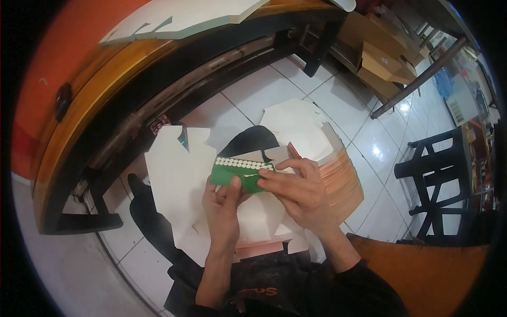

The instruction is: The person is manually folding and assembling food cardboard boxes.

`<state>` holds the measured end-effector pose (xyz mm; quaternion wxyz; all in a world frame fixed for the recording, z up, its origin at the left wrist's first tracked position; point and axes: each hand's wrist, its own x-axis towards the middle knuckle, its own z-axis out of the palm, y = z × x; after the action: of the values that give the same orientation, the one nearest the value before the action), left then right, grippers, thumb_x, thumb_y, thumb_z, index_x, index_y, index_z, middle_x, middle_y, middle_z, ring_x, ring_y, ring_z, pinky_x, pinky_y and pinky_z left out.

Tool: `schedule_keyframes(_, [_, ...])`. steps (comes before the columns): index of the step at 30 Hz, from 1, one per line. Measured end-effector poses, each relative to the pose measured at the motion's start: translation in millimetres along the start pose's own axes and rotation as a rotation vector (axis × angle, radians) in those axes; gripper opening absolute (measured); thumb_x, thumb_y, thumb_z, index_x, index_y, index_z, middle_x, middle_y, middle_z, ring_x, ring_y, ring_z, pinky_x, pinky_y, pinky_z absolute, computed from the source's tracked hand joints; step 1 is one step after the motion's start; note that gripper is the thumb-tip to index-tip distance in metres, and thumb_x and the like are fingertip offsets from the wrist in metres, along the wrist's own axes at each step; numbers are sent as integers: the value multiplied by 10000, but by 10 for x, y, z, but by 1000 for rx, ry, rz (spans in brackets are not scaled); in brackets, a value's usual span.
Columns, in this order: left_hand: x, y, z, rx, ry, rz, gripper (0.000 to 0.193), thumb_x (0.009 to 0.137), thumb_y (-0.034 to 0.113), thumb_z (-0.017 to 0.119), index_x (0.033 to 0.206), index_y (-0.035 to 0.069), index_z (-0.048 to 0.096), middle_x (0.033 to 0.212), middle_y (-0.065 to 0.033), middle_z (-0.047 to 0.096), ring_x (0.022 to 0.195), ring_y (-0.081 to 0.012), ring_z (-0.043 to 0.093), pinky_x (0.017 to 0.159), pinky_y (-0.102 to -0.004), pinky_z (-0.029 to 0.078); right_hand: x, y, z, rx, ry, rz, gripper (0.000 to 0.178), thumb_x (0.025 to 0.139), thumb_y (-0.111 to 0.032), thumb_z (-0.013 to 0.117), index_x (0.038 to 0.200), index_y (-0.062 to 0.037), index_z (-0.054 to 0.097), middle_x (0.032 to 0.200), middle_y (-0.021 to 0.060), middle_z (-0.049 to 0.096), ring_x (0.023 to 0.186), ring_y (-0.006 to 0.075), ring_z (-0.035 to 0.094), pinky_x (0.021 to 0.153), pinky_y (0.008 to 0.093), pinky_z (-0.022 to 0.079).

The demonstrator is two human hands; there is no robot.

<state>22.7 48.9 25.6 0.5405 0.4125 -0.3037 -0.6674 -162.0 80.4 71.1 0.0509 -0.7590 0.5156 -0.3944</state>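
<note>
My left hand point(223, 203) holds a small green sheet point(224, 175) by its lower left part, thumb in front and fingers behind. Two rows of small white round dots point(240, 163) run along its upper edge; their exact kind I cannot tell. At the sheet's right end my right hand point(302, 194) is closed, thumb and fingertips on the last dots. Beneath both hands, a large white die-cut cardboard sheet point(174, 174) lies across my lap.
Right of my hands stands a stack of white cut sheets with orange-brown edges point(340, 187). A wooden table point(100, 79) carrying more white board point(185, 21) curves along the left. An open cardboard box point(388, 61), a black stool point(435, 169) and an orange-brown surface point(422, 269) are at right.
</note>
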Motion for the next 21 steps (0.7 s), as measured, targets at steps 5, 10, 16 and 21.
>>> schedule_keyframes(5, [-79, -20, 77, 65, -101, 106, 356, 1085, 63, 636, 1420, -12, 539, 1192, -156, 774, 1035, -191, 768, 927, -342, 656, -6, 12, 8, 106, -17, 40, 324, 869, -121, 830, 1191, -158, 831, 1254, -26, 799, 1201, 276, 666, 1045, 413, 480])
schedule_keyframes(10, [-132, -12, 69, 164, -84, 123, 381, 1092, 78, 628, 1447, -11, 521, 1201, -151, 765, 1060, -206, 763, 947, -357, 651, -38, 75, -50, 69, -92, -10, 450, 894, -165, 850, 1336, -127, 777, 1462, 85, 696, 1303, 330, 618, 1093, 459, 486])
schedule_keyframes(16, [-236, 128, 96, 124, -40, 285, 424, 1113, 110, 589, 1496, -31, 472, 1261, -183, 735, 1123, -250, 747, 1022, -427, 623, -186, -137, 54, 512, 59, 454, 938, 926, -241, 854, 1700, -131, 337, 1604, 301, 499, 1416, 410, 573, 1130, 453, 502])
schedule_keyframes(21, [-398, 404, 230, 196, -211, 376, 492, 1057, 67, 598, 1510, -77, 471, 1318, -267, 700, 1212, -349, 710, 1066, -487, 573, -554, 353, 146, 187, 264, 651, 777, 1046, -200, 672, 1681, -24, 261, 1501, 334, 572, 1341, 456, 619, 1127, 486, 485])
